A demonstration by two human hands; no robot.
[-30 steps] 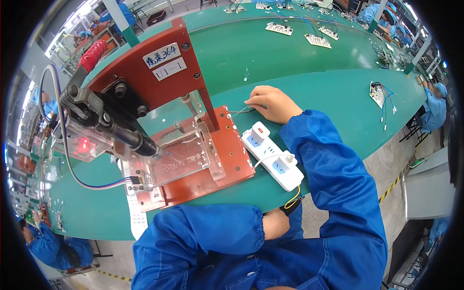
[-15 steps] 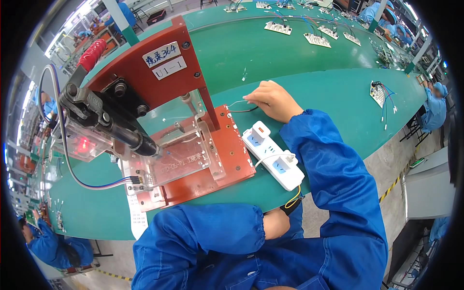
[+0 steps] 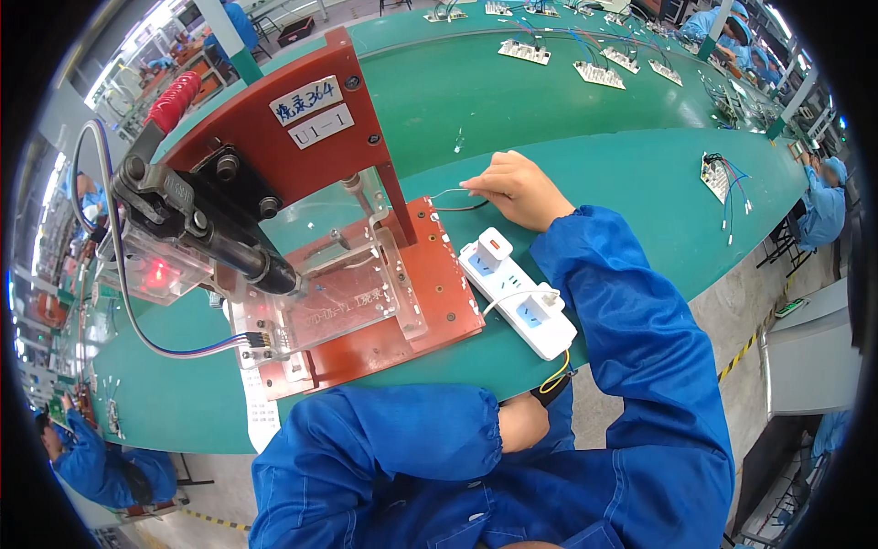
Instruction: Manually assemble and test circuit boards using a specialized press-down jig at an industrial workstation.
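Observation:
My right hand rests on the green bench just behind a white power strip. Its thumb and index finger are closed in a pinch on a thin pale wire beside the base of a red press fixture. My left hand is low, at the bench's near edge, with its forearm lying across my front; its fingers are hidden from view. The fixture has a clear plastic plate, a black toggle clamp and a glowing red light.
A white plug adapter and another white plug sit in the strip. A circuit board with wires lies at the right; several boards line the far bench. Grey ribbon wires loop at the fixture's left. Co-workers in blue sit at both sides.

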